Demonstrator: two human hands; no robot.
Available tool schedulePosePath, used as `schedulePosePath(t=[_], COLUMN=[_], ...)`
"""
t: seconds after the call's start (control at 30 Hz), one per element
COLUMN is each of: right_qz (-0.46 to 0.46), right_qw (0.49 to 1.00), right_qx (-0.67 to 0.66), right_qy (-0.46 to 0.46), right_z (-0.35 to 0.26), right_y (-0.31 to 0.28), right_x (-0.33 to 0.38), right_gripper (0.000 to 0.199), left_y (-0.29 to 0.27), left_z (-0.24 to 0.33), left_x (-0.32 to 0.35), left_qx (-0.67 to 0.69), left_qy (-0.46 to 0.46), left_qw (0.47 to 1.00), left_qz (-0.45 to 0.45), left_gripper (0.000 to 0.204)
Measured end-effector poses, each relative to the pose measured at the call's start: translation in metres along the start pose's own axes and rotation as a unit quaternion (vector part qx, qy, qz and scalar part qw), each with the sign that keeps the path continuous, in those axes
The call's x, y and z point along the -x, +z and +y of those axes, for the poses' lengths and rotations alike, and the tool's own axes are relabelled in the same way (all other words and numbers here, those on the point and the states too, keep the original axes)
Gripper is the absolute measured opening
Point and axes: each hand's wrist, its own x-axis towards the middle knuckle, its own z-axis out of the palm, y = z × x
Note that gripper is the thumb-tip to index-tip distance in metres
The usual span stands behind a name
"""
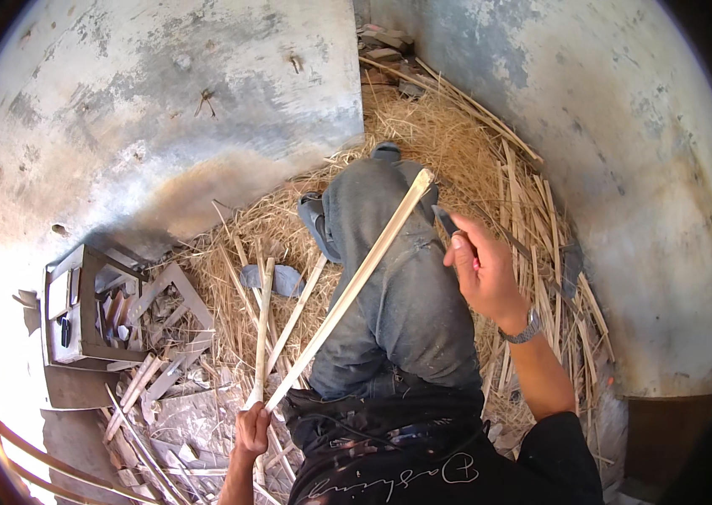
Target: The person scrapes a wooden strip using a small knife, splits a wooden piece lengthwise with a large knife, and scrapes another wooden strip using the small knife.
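Observation:
My left hand (252, 427), low and left of my lap, is closed around the near end of a long pale bamboo strip (354, 290). The strip slants up and right across my dusty dark trousers (423, 328), its far end in front of my knees. A second pale strip (264, 324) rises from the same hand; whether the fingers grip it too I cannot tell. My right hand (486, 273), with a watch on its wrist, is closed on a knife, its dark blade (443, 220) pointing up and left. The blade sits just right of the strip's far end, apart from it; the handle is mostly hidden.
Straw-like shavings (423, 126) cover the floor ahead. Long split strips (541, 244) lie piled along the right wall (634, 168). To the left stands an open wooden frame box (82, 316) among wood scraps (179, 353). A grey stone-like piece (276, 280) lies on the shavings.

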Motion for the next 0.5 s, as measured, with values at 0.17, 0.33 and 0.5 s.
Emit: schedulePosePath(t=[0.17,0.33,0.5], right_qz=[0.02,0.078,0.051], right_qw=[0.997,0.993,0.99], right_qx=[0.045,0.012,0.069], right_qy=[-0.066,-0.083,-0.11], right_z=[0.001,0.011,0.014], right_y=[0.007,0.016,0.019], right_x=[-0.009,-0.02,-0.018], right_gripper=[0.046,0.045,0.043], left_y=[-0.019,-0.021,-0.022], left_z=[0.009,-0.003,-0.008], left_x=[-0.008,-0.001,-0.002], left_qx=[0.072,0.063,0.041], left_qy=[-0.132,-0.142,-0.127], left_qw=[0.989,0.988,0.991], left_qz=[-0.01,-0.022,-0.021], left_gripper=[0.031,0.031,0.033])
